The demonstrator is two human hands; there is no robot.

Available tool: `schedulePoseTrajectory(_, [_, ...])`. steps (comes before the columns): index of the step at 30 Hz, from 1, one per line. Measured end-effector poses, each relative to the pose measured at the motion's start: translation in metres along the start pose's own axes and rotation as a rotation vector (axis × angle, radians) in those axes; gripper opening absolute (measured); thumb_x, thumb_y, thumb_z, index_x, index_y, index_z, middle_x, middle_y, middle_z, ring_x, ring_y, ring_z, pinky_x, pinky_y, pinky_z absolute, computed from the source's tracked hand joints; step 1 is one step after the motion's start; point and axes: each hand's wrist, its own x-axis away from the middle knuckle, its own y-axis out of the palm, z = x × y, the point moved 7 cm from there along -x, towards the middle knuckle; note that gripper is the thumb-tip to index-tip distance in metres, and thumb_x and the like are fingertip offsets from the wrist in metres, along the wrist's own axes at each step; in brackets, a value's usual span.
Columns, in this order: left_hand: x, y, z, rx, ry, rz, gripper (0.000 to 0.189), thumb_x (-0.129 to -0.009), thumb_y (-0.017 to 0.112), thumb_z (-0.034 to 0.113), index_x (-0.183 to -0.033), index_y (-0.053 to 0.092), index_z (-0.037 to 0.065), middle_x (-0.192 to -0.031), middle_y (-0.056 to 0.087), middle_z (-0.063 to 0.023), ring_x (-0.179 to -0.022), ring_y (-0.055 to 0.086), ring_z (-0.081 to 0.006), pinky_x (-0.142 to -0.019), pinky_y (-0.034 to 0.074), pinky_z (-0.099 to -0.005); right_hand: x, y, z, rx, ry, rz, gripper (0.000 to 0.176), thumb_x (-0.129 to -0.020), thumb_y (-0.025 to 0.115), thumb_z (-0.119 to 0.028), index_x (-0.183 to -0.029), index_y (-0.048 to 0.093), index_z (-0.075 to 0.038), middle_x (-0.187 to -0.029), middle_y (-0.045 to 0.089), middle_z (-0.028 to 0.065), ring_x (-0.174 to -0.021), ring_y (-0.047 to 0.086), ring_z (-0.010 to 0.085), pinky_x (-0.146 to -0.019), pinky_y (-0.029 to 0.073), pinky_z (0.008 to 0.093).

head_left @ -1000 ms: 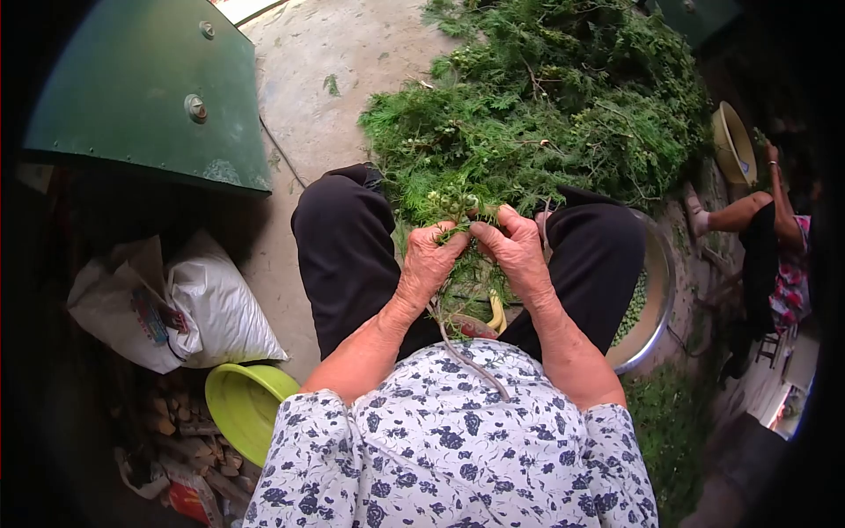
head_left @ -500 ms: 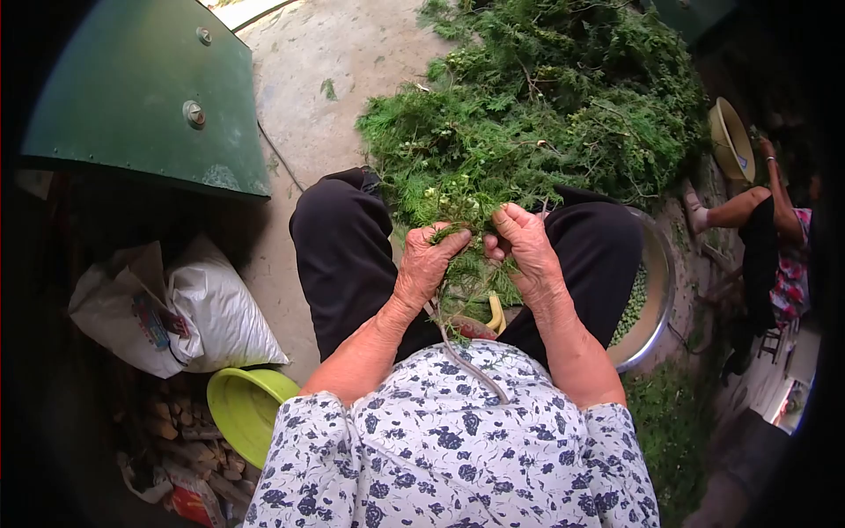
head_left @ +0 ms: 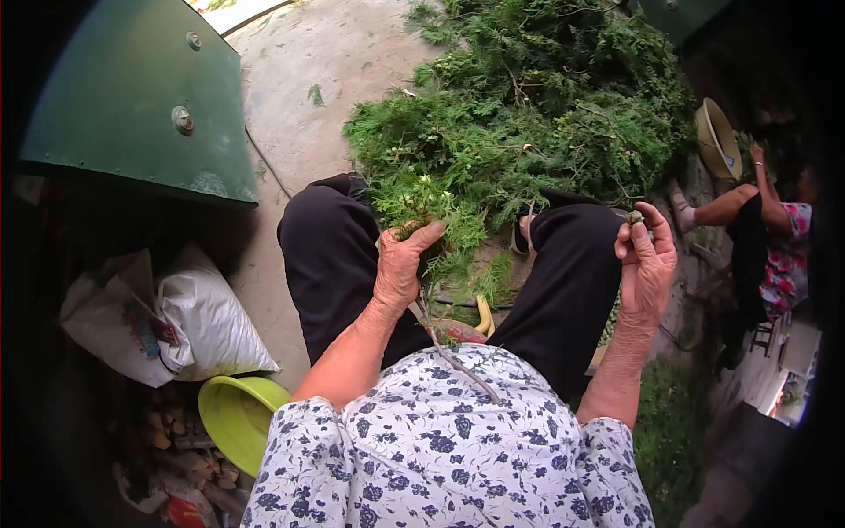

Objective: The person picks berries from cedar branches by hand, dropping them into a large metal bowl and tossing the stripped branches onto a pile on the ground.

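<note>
"So, what are the hands doing?"

"The left hand [head_left: 403, 264] is gripping a leafy branch [head_left: 458, 363], whose bare stem is lying against the patterned shirt [head_left: 449, 440]. The right hand [head_left: 647, 264] is pinching a small greenish round piece [head_left: 635, 216] out by the right knee [head_left: 581, 233]."

"And beyond?"

"A heap of green branches [head_left: 546, 114] is covering the floor [head_left: 299, 88]; farther right, another person [head_left: 783, 255] is sitting near a tan basin [head_left: 720, 139]."
</note>
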Motion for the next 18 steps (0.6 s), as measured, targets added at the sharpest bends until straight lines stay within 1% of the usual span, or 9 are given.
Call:
schedulePoseTrajectory(3, [0.001, 0.0, 0.0, 0.026, -0.033, -0.013, 0.014, -0.078, 0.066, 0.009, -0.092, 0.063, 0.004, -0.08, 0.063, -0.0011, -0.065, 0.058, -0.0103, -0.058, 0.05, -0.0261, 0.002, -0.068, 0.008, 0.094, 0.01, 0.174, 0.025, -0.086, 0.056, -0.002, -0.111, 0.052, 0.003, -0.084, 0.057, 0.0059, -0.07, 0.054, 0.0124, -0.056, 0.044, 0.0223])
schedulePoseTrajectory(6, [0.002, 0.002, -0.003, 0.045, -0.095, -0.025, 0.016, -0.079, 0.066, 0.009, -0.094, 0.063, 0.003, -0.081, 0.064, -0.0026, -0.065, 0.059, -0.0118, -0.056, 0.051, -0.0281, 0.016, -0.078, 0.024, -0.037, 0.113, 0.153, 0.025, -0.086, 0.056, -0.003, -0.11, 0.052, 0.003, -0.084, 0.057, 0.0065, -0.071, 0.055, 0.0129, -0.056, 0.045, 0.0228])
schedulePoseTrajectory(7, [0.0, 0.002, -0.006, 0.036, -0.103, -0.048, 0.017, -0.08, 0.065, 0.01, -0.095, 0.062, 0.003, -0.082, 0.064, -0.0033, -0.067, 0.06, -0.0124, -0.055, 0.051, -0.0273, 0.02, -0.071, 0.025, -0.055, 0.122, 0.142, 0.025, -0.086, 0.056, -0.003, -0.11, 0.052, 0.003, -0.084, 0.057, 0.0067, -0.071, 0.056, 0.0136, -0.056, 0.046, 0.0231])
schedulePoseTrajectory(8, [0.0, 0.006, -0.005, 0.007, -0.057, -0.05, 0.022, -0.081, 0.064, 0.014, -0.099, 0.061, 0.002, -0.079, 0.063, -0.0036, -0.063, 0.06, -0.0133, -0.051, 0.048, -0.0268, 0.022, -0.057, 0.021, -0.068, 0.085, 0.131, 0.024, -0.087, 0.055, -0.004, -0.11, 0.052, 0.004, -0.086, 0.059, 0.0076, -0.07, 0.056, 0.014, -0.055, 0.046, 0.0228])
schedulePoseTrajectory(10, [0.0, 0.013, -0.008, 0.057, -0.109, -0.149, 0.024, -0.079, 0.066, 0.011, -0.101, 0.06, 0.001, -0.087, 0.064, -0.005, -0.073, 0.063, -0.0156, -0.062, 0.052, -0.0295, 0.026, -0.021, 0.014, -0.215, 0.122, 0.038, 0.024, -0.088, 0.055, -0.006, -0.109, 0.052, 0.004, -0.088, 0.06, 0.0094, -0.072, 0.06, 0.0159, -0.055, 0.049, 0.024])
schedulePoseTrajectory(11, [0.001, 0.018, -0.006, 0.054, -0.106, -0.152, 0.024, -0.079, 0.066, 0.011, -0.101, 0.06, 0.001, -0.087, 0.064, -0.005, -0.073, 0.063, -0.0156, -0.062, 0.052, -0.0295, 0.029, -0.001, 0.014, -0.163, 0.135, 0.004, 0.024, -0.088, 0.055, -0.007, -0.109, 0.052, 0.005, -0.088, 0.06, 0.0099, -0.073, 0.061, 0.0171, -0.056, 0.051, 0.0251])
schedulePoseTrajectory(13, [0.007, 0.036, 0.005, 0.021, -0.001, -0.218, 0.032, -0.078, 0.067, 0.01, -0.107, 0.058, 0.001, -0.09, 0.064, -0.0063, -0.077, 0.063, -0.0178, -0.072, 0.051, -0.0317, 0.035, 0.034, 0.025, -0.106, 0.185, -0.08, 0.025, -0.088, 0.055, -0.008, -0.109, 0.052, 0.005, -0.089, 0.061, 0.0102, -0.076, 0.063, 0.0198, -0.058, 0.055, 0.0275])
schedulePoseTrajectory(14, [0.008, 0.039, 0.002, -0.019, -0.04, -0.259, 0.038, -0.077, 0.068, 0.009, -0.111, 0.056, 0.001, -0.091, 0.064, -0.0075, -0.084, 0.063, -0.018, -0.081, 0.048, -0.0318, 0.037, 0.048, 0.035, -0.095, 0.223, -0.123, 0.025, -0.088, 0.055, -0.008, -0.109, 0.052, 0.006, -0.091, 0.06, 0.0095, -0.074, 0.063, 0.0183, -0.058, 0.055, 0.0262])
schedulePoseTrajectory(18, [0.016, 0.052, 0.003, -0.08, -0.037, -0.312, 0.049, -0.074, 0.069, 0.004, -0.119, 0.05, 0.002, -0.095, 0.065, -0.0086, -0.09, 0.06, -0.0148, -0.083, 0.047, -0.0286, 0.046, 0.082, 0.062, -0.098, 0.312, -0.24, 0.025, -0.089, 0.054, -0.007, -0.11, 0.053, 0.006, -0.09, 0.058, 0.0075, -0.07, 0.061, 0.014, -0.054, 0.052, 0.0232])
